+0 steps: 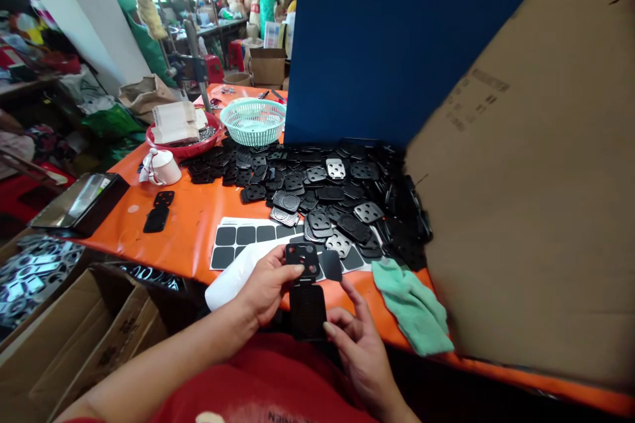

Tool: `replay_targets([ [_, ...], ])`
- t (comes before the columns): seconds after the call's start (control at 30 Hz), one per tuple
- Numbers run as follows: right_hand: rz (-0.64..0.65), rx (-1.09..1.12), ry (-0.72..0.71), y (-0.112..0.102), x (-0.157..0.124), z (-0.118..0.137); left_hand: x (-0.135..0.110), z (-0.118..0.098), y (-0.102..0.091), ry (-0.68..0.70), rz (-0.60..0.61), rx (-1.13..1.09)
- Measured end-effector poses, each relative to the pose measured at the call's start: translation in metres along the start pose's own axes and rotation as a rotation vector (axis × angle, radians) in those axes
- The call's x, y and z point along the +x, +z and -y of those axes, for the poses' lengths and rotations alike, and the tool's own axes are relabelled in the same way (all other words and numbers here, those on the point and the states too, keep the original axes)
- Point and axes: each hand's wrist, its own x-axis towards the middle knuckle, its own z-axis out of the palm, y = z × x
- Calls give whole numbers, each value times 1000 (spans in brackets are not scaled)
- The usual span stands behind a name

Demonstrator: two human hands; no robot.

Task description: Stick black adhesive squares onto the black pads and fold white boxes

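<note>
My left hand [265, 287] is closed on the upper part of a black plastic piece [305, 294], thumb pressed on its holed top. My right hand [360, 344] supports the piece's lower end with bent fingers, and a small black rounded sticker [331, 265] sits at its fingertips. Just beyond the hands lies a white sheet of black stickers [243, 241] on the orange table [198, 211]. A big heap of black and silver plastic pieces [337, 198] covers the table behind it.
A green cloth [411, 307] lies at the right. A cardboard sheet [536, 178] and a blue panel [397, 39] wall the right and back. A teal basket [253, 121], red tray [183, 139], white cup [163, 168] and tablet [79, 201] stand left. Boxes of parts [40, 277] sit below.
</note>
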Motion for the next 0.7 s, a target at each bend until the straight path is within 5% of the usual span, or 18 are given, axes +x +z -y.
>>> replay_targets([
  [0.4, -56, 29, 24, 1, 5, 6, -1, 0, -10, -33, -33, -112],
  [0.7, 38, 125, 219, 10, 6, 10, 0, -11, -14, 21, 161, -369],
])
